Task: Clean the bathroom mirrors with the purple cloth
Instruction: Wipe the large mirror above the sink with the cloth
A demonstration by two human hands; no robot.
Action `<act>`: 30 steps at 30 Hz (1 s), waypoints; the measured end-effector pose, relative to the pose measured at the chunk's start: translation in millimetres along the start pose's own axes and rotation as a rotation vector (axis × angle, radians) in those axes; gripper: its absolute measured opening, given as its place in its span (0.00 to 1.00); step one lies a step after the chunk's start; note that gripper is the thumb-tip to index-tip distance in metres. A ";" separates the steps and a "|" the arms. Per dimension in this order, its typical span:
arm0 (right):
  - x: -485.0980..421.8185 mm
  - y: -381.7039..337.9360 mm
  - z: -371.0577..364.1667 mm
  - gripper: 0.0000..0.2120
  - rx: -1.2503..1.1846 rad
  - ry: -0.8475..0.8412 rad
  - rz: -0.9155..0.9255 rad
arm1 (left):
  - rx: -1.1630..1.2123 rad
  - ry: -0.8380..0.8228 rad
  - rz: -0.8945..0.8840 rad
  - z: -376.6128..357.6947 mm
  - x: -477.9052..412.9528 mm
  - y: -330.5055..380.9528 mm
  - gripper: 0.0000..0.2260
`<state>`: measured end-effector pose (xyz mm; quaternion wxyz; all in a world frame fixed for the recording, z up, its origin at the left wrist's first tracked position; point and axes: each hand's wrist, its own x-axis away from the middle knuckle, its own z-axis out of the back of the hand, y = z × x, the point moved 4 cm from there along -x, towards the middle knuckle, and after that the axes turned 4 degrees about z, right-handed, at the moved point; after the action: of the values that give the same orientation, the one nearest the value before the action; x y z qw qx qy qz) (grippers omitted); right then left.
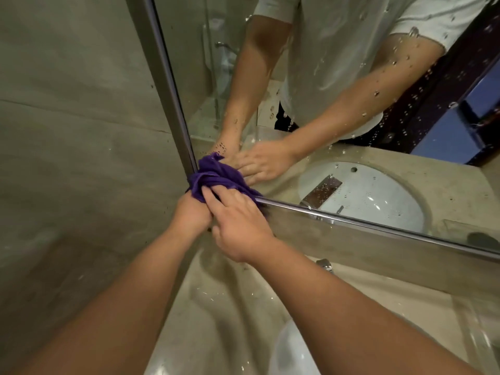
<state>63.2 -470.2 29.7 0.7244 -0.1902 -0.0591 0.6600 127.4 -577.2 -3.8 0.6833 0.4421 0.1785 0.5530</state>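
Pressing bunched cloth (213,180) into lower left corner of mirror (351,77), hard against frame (365,226). Gripping it from below with left hand (190,212); pushing on top with right hand (238,223), fingers fairly straight. Working the corner, seemingly. Seeing droplets (376,93) across glass to the right. Likely needing next a firm sweep rightward, above desk (230,307).

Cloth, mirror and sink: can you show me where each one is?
cloth (213,177): head view, on its bunched purple middle.
mirror (405,85): head view, on the wet glass.
sink (290,350): head view, on the white basin near the bottom edge.
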 end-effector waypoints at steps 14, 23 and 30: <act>92.2 68.7 28.5 0.33 0.323 0.127 -0.118 | -0.512 -0.078 -0.306 -65.8 55.4 61.8 0.15; 226.9 171.2 71.6 0.34 0.503 0.340 -0.340 | -0.518 -0.283 -0.372 -196.9 150.7 115.2 0.16; 206.8 156.9 57.1 0.28 0.334 0.571 -0.444 | -0.104 -0.207 -0.188 -163.2 127.9 82.9 0.20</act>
<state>-77.3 -247.7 -7.4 0.8578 -0.2282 0.2131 0.4083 -0.2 -394.3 5.1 0.7689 0.4421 0.1187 0.4464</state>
